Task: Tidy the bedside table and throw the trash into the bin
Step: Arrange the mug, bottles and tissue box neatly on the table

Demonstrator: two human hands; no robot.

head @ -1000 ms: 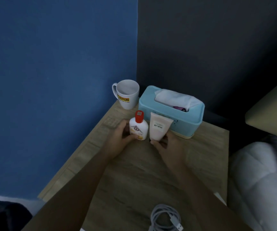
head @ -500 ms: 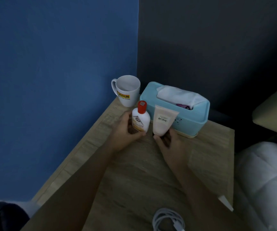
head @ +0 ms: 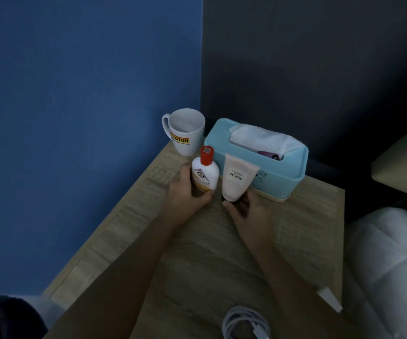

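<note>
On the wooden bedside table (head: pixel 302 223), my left hand (head: pixel 185 192) grips a white bottle with a red cap (head: pixel 204 172), standing upright. Right beside it my right hand (head: pixel 246 211) holds the dark cap end of a pale pink tube (head: pixel 237 178) marked "tease", which stands upright against the front of a light blue tissue box (head: pixel 285 172). A white mug (head: pixel 186 133) with a yellow label stands in the back left corner, just behind the bottle.
A coiled white charging cable (head: pixel 245 322) lies at the table's near edge. A small white scrap (head: pixel 329 298) sits at the right edge. White bedding (head: pixel 390 260) lies to the right. Blue and dark walls meet behind the table.
Both hands have pushed the bottle and the tube a little further back, towards the mug and the tissue box. The view has shifted slightly.
</note>
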